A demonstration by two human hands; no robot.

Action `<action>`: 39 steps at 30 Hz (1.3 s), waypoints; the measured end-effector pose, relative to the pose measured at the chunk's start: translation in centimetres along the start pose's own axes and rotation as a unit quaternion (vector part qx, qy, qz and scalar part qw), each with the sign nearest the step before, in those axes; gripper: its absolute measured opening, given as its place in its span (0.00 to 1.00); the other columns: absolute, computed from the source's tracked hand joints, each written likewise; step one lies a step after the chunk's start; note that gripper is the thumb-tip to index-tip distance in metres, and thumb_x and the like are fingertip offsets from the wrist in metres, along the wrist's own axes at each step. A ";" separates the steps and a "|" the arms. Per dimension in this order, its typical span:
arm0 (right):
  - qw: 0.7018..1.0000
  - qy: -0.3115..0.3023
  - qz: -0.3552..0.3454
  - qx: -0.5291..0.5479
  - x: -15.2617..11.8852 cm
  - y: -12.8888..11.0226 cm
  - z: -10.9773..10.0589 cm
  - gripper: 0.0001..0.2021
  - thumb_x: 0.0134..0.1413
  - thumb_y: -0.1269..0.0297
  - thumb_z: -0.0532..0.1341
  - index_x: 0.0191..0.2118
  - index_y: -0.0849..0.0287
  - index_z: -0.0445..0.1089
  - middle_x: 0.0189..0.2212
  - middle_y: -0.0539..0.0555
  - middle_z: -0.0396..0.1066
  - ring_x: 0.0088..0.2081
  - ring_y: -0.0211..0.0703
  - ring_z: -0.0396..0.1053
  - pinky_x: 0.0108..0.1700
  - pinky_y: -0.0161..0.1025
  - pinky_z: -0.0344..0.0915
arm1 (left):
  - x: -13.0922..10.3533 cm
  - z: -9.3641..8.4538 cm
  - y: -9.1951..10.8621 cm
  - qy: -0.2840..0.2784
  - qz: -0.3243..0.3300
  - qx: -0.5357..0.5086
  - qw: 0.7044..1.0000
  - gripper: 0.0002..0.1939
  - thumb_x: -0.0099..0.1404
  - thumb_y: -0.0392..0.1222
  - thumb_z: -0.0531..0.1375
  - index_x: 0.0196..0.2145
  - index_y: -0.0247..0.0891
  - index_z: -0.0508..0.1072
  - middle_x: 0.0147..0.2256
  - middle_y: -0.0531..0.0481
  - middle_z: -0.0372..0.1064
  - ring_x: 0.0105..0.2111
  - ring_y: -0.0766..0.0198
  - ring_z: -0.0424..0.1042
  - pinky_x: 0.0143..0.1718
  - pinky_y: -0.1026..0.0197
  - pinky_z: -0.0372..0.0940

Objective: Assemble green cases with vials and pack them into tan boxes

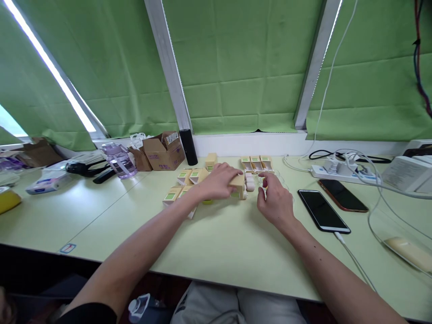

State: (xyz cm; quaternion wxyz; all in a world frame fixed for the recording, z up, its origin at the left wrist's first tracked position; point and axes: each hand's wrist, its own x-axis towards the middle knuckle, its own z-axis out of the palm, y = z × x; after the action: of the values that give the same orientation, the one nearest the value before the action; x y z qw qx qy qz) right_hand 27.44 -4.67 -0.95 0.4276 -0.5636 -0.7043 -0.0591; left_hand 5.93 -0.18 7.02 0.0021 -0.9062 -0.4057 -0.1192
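My left hand is closed around a small cream cardboard box, holding it low over the table. Small pale pink-white pieces lie in a row just to the right of that box. My right hand is beyond them, thumb and forefinger apart, with nothing visible between them. Something of clear plastic shows partly behind its fingers. Several cream boxes with green labels stand to the left, some hidden by my left forearm. Three open boxes stand in a row at the back.
A black cylinder and brown carton stand by the wall, with a purple jug farther left. Two phones lie at right, near a power strip and trailing white cables. A pale computer mouse is at far right.
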 end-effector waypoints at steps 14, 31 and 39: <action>0.999 -0.016 -0.034 0.023 -0.6 -0.2 0.8 0.20 0.61 0.69 0.55 0.59 0.55 0.61 0.47 0.59 0.74 0.36 0.49 0.71 0.27 0.39 0.51 | 11.0 2.6 -10.4 -0.025 -0.185 0.165 0.969 0.20 0.56 0.36 0.64 0.49 0.36 0.76 0.46 0.37 0.76 0.56 0.42 0.61 0.60 0.41 0.52; 0.998 -0.050 -0.026 0.035 -0.8 -0.8 0.7 0.20 0.63 0.69 0.55 0.60 0.55 0.60 0.46 0.57 0.73 0.32 0.44 0.69 0.28 0.40 0.51 | 8.6 5.9 -6.8 -0.024 -0.232 0.146 0.961 0.25 0.61 0.37 0.62 0.56 0.28 0.71 0.57 0.28 0.64 0.55 0.42 0.70 0.57 0.46 0.63; 0.997 -0.063 -0.018 0.039 -0.9 -1.0 0.7 0.20 0.63 0.68 0.55 0.60 0.55 0.61 0.47 0.56 0.73 0.29 0.41 0.67 0.28 0.39 0.51 | 8.8 6.8 -6.7 -0.035 -0.287 0.095 0.953 0.27 0.61 0.39 0.62 0.58 0.31 0.68 0.60 0.29 0.62 0.55 0.44 0.74 0.51 0.49 0.71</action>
State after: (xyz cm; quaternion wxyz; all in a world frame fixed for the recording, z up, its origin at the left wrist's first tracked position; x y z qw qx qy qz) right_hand 26.18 -5.32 -1.61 0.4024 -0.5365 -0.7418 -0.0040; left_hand 8.06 11.45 1.71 0.0395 -0.7511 -0.6576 -0.0437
